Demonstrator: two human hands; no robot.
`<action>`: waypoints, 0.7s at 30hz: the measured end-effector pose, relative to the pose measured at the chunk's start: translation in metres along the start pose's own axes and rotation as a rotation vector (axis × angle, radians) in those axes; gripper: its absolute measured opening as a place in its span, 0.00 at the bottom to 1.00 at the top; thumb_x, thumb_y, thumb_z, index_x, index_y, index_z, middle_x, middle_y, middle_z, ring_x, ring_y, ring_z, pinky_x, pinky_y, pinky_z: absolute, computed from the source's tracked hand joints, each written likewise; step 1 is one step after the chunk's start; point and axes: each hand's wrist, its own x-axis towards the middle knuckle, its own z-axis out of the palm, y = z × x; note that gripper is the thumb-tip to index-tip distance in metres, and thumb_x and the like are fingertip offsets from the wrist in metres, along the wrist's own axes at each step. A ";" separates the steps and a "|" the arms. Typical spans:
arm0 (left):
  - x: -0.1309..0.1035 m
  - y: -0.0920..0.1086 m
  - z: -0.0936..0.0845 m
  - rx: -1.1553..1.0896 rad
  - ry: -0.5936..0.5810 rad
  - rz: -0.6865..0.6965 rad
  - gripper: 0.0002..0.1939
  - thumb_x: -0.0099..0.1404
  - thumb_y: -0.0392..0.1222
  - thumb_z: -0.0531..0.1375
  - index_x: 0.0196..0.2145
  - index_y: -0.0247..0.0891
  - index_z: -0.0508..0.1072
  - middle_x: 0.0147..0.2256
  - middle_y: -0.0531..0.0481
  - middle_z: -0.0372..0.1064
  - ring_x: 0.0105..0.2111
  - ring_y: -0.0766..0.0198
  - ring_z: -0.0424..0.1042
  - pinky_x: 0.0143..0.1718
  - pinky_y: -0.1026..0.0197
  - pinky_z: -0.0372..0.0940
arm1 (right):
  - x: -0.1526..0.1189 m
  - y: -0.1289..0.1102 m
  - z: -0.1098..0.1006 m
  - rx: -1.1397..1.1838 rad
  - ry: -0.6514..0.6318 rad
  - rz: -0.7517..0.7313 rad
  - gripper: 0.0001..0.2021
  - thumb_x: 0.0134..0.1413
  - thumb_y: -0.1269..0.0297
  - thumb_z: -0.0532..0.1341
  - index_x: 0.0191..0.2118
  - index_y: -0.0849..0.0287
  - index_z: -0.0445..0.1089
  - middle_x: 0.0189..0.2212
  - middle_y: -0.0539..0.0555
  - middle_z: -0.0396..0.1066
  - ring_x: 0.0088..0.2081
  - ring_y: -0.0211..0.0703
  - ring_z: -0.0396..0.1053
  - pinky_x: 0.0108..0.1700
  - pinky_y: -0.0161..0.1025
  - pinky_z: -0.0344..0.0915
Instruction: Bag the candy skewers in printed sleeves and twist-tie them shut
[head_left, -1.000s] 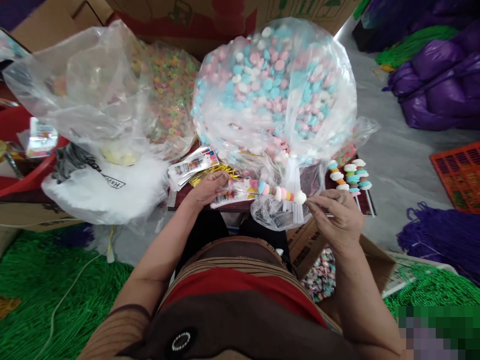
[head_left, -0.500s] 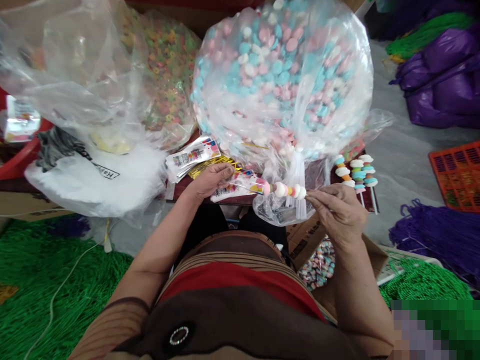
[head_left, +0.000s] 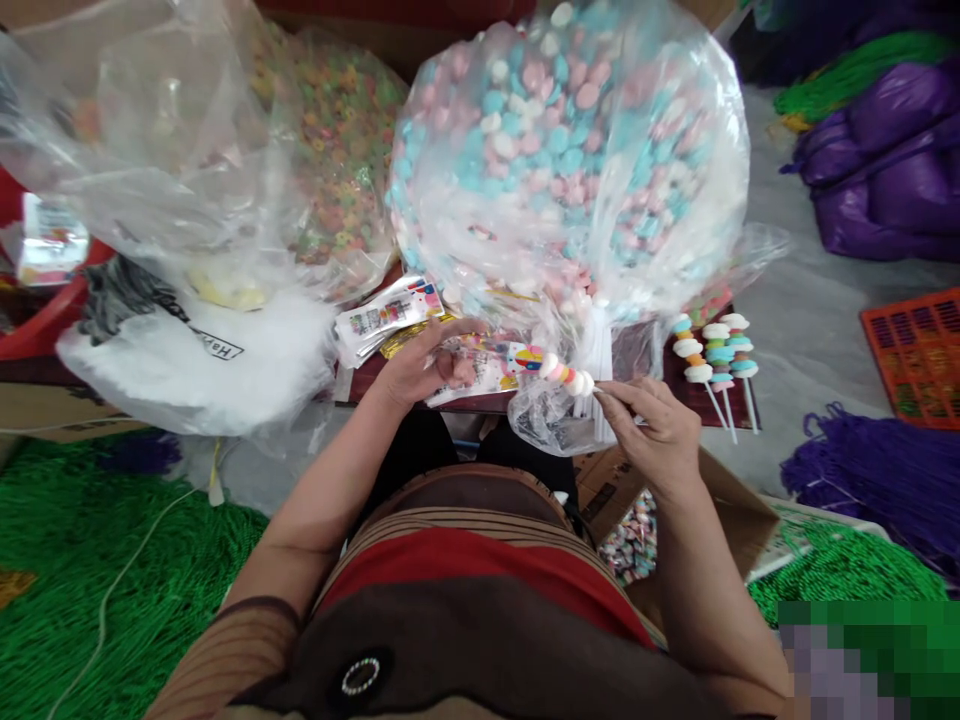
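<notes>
- The right hand (head_left: 652, 430) is pinching the candy skewer (head_left: 567, 375) at its stick end, fingertips pressing together.
- The candy skewer is hovering between the 2 hands, its far end sitting inside a printed wrapper (head_left: 525, 357).
- The left hand (head_left: 420, 370) is lying at the wrapper's other end, index finger pointing outward; I cannot tell whether its grip is pinching the wrapper.
- 3 other skewers (head_left: 718, 355) are resting on the tabletop (head_left: 367, 383), right of a big candy bag (head_left: 555, 140).
</notes>
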 end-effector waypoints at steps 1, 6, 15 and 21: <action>-0.002 0.000 0.004 -0.036 -0.014 -0.004 0.38 0.56 0.76 0.62 0.45 0.37 0.80 0.19 0.54 0.69 0.17 0.66 0.66 0.30 0.57 0.69 | 0.000 -0.002 0.000 0.036 0.001 0.026 0.07 0.63 0.63 0.64 0.39 0.53 0.82 0.24 0.50 0.73 0.26 0.40 0.68 0.32 0.38 0.65; -0.009 0.002 0.026 -0.138 -0.029 0.075 0.53 0.53 0.85 0.52 0.59 0.41 0.72 0.24 0.51 0.72 0.23 0.59 0.72 0.31 0.55 0.68 | -0.001 -0.014 0.003 0.199 0.074 0.163 0.07 0.62 0.60 0.66 0.37 0.53 0.82 0.25 0.49 0.77 0.25 0.39 0.71 0.29 0.36 0.67; -0.017 0.015 0.054 0.071 0.011 0.223 0.38 0.41 0.69 0.75 0.43 0.43 0.79 0.25 0.53 0.69 0.23 0.65 0.69 0.28 0.61 0.66 | -0.006 -0.035 0.014 0.407 0.157 0.246 0.05 0.58 0.64 0.68 0.36 0.51 0.84 0.28 0.50 0.81 0.28 0.41 0.75 0.31 0.37 0.71; -0.011 0.015 0.077 -0.035 0.191 0.293 0.29 0.40 0.60 0.79 0.31 0.37 0.77 0.18 0.62 0.57 0.16 0.78 0.50 0.17 0.70 0.50 | -0.007 -0.048 0.026 0.459 0.162 0.237 0.05 0.57 0.67 0.68 0.37 0.52 0.83 0.24 0.48 0.74 0.24 0.36 0.68 0.28 0.35 0.65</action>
